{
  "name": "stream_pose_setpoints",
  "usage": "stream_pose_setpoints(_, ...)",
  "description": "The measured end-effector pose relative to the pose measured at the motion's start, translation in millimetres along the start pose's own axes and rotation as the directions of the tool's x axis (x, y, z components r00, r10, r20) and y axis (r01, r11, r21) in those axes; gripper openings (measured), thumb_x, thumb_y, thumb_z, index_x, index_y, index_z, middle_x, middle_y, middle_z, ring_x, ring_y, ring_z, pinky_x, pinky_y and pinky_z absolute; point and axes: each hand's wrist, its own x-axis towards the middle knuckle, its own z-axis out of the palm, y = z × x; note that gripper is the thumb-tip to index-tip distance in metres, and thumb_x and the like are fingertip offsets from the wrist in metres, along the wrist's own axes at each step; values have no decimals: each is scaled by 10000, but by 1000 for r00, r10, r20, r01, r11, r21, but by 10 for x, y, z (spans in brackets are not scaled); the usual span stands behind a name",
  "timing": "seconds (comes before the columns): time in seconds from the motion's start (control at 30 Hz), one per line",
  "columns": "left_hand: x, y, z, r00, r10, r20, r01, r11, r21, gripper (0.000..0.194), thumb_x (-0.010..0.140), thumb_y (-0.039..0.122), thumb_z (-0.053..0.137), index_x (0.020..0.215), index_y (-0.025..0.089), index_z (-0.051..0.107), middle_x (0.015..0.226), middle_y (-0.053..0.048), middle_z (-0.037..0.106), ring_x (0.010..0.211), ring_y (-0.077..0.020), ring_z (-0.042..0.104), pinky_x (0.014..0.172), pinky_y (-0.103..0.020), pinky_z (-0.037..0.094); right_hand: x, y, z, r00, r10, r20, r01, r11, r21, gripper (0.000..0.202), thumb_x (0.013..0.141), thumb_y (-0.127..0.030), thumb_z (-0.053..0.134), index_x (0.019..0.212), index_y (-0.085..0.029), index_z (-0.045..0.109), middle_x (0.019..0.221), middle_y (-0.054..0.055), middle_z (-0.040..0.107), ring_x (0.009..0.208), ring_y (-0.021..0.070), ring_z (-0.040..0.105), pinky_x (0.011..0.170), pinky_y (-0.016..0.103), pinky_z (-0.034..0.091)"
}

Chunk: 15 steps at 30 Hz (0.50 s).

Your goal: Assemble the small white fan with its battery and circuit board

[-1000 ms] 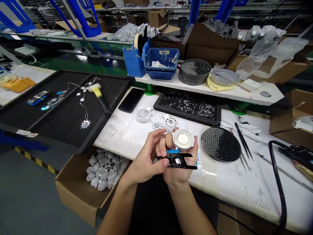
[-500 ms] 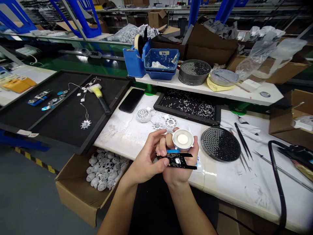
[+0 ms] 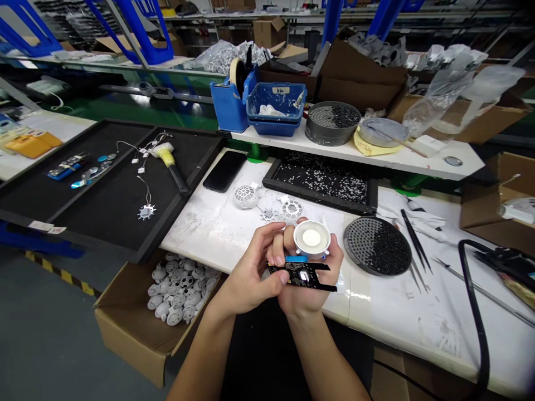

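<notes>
My left hand [image 3: 251, 273] is closed on a black circuit board [image 3: 320, 278], its thumb pressing on the near face and fingers curled over the top. A blue piece [image 3: 296, 259] shows behind the board's upper edge. My right hand [image 3: 303, 301] cups a round white part [image 3: 311, 238] with a pale disc in its centre, the fingers wrapped around its right side. Its palm lies behind and below the board. Just beyond the hands lie a white openwork ring [image 3: 291, 209], a small star-shaped piece [image 3: 268, 214] and a white lattice dome [image 3: 245, 197].
To the right is a round perforated tray [image 3: 359, 245] with black bits, plus black tweezers [image 3: 413, 236]. A phone [image 3: 224, 171] lies at left. A cardboard box [image 3: 129, 328] of white parts stands below the table edge. A shelf [image 3: 455, 150] bears blue bins [image 3: 276, 125].
The round white part has shifted slightly left and tilted a little in my right hand, whose fingers have moved a bit. The left hand and circuit board stay almost in place.
</notes>
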Motion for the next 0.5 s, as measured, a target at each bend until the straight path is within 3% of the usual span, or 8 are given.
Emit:
stream_pose_setpoints(0.2, -4, -6, -11, 1000, 31, -1, -31, 999, 42, 773, 916, 366, 818, 1571, 275, 417, 1608, -138, 499, 1518, -355, 475, 1282, -492, 357, -18, 0, 9, 1000, -9, -15, 9, 1000, -23, 521, 1057, -574, 278, 1010, -256, 688, 694, -18, 408, 568, 183, 436, 584, 327, 509)
stream_pose_setpoints(0.5, -15, -27, -48, 995, 84, 50, -88, 993, 77, 821, 893, 309, 833, 1595, 299, 408, 1631, -126, 487, 1552, -372, 437, 1304, -535, 326, -24, -16, -4, 996, -21, 90, 21, 1000, 5, 563, 1044, -595, 265, 1005, -228, 691, 667, -30, 420, 532, 164, 452, 585, 344, 538)
